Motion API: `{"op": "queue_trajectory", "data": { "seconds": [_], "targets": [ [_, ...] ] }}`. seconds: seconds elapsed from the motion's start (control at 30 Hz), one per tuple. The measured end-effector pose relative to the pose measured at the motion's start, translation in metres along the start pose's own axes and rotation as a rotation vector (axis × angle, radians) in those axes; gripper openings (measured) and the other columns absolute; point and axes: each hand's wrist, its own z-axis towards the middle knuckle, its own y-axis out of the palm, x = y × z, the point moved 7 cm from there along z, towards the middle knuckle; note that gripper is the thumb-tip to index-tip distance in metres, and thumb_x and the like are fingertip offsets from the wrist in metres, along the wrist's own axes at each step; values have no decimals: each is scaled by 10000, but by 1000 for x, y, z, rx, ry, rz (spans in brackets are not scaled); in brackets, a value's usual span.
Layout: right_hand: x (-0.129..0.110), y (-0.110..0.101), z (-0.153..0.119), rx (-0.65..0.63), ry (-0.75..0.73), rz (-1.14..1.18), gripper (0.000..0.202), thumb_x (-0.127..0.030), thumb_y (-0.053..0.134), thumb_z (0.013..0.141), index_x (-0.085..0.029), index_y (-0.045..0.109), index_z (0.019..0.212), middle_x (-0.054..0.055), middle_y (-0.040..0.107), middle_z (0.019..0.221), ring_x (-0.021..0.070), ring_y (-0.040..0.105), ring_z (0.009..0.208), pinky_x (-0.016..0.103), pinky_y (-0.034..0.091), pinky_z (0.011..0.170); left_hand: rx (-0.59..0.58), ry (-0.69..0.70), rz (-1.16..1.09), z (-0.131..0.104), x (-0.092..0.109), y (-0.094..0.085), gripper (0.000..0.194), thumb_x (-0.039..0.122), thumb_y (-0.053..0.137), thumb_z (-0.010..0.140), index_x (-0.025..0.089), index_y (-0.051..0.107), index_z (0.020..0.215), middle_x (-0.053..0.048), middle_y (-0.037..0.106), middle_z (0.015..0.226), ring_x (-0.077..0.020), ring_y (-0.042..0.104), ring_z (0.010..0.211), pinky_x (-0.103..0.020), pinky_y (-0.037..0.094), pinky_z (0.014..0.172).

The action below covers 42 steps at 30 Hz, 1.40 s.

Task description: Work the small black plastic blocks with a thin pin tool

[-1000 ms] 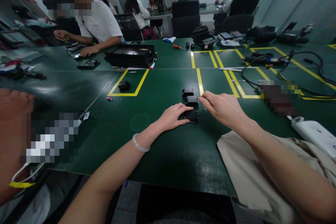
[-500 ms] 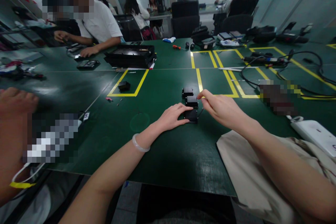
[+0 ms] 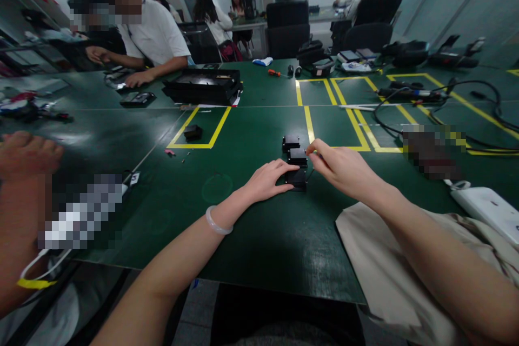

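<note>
L hand (image 3: 265,181) gripped nearest blk block (image 3: 296,179), inboard of table's (image 3: 259,248) near edge; R hand (image 3: 344,165) pinched thin rod (image 3: 310,175) beside it. Slack L grip could've let block twist, rod slip.

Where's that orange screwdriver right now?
In the head view, the orange screwdriver lies on the table's far side, near the middle, just right of the blue-and-white item.

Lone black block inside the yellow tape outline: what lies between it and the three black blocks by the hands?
Between the lone block and the three blocks, the head view shows one strip of yellow tape, otherwise only green tabletop.
</note>
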Motion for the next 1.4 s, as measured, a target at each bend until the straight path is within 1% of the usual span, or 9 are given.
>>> {"op": "queue_trajectory", "data": {
  "seconds": [0.1, 0.33, 0.53, 0.7, 0.77, 0.97, 1.2, 1.27, 1.4],
  "targets": [
    [2, 2, 1, -2, 24, -39, 339, -439, 319, 976, -203, 557, 1022, 38, 658, 720, 189, 594, 623, 273, 247, 530, -2, 0, 5, 0, 0, 0, 483, 383, 611, 897, 292, 453, 1345, -59, 551, 1165, -241, 551, 1059, -391, 470, 903],
    [-2, 1, 0, -14, -8, 8, 306, -341, 290, 977, -190, 510, 1126, 28, 649, 722, 182, 578, 613, 276, 276, 554, 0, 1, 5, 0, 0, 1, 481, 400, 599, 901, 307, 452, 1349, -61, 549, 1179, -247, 549, 1070, -401, 467, 908],
    [1, 4, 0, -5, 0, -21, 343, -444, 313, 976, -207, 560, 1002, 30, 638, 704, 183, 583, 620, 271, 252, 536, 12, 8, 10, 0, -1, 1, 487, 394, 607, 898, 306, 450, 1350, -57, 556, 1163, -244, 550, 1063, -395, 469, 907],
    [1, 4, 0, 0, 6, -14, 312, -363, 294, 979, -191, 531, 1087, 19, 623, 678, 175, 559, 585, 271, 252, 534, 3, 6, 12, -1, -1, 1, 490, 389, 606, 900, 303, 447, 1354, -58, 550, 1178, -243, 546, 1067, -391, 468, 907],
    [0, 3, 0, 1, -6, 0, 311, -358, 291, 979, -189, 525, 1095, 19, 627, 687, 171, 557, 587, 268, 257, 537, 2, 6, 7, -1, -1, 1, 491, 388, 607, 899, 304, 446, 1355, -58, 549, 1182, -244, 545, 1071, -394, 466, 909],
    [0, 4, 1, -19, 4, -59, 367, -451, 310, 978, -202, 579, 967, 30, 633, 680, 177, 573, 604, 270, 241, 529, 5, -1, 8, -1, -2, 1, 495, 380, 613, 895, 307, 445, 1355, -56, 550, 1169, -242, 549, 1064, -392, 466, 910],
    [0, 2, 1, 8, 11, -20, 270, -311, 327, 968, -182, 528, 1095, 22, 644, 711, 173, 573, 604, 273, 261, 542, -7, -1, 14, 0, 0, 0, 495, 382, 608, 899, 302, 441, 1358, -59, 544, 1184, -245, 547, 1068, -397, 468, 909],
    [-1, 2, 1, 13, -1, -9, 266, -328, 329, 972, -187, 529, 1076, 21, 644, 716, 173, 576, 609, 273, 262, 544, -9, -1, 16, -1, 0, 0, 493, 384, 607, 899, 301, 443, 1357, -60, 544, 1184, -246, 547, 1068, -400, 467, 911],
    [0, 3, 1, 11, 5, -32, 320, -437, 337, 977, -200, 552, 989, 24, 638, 698, 185, 589, 622, 272, 255, 538, -1, 1, 16, -1, -1, 1, 492, 387, 605, 900, 301, 443, 1356, -60, 548, 1170, -245, 551, 1061, -400, 466, 912]
  ]
}}
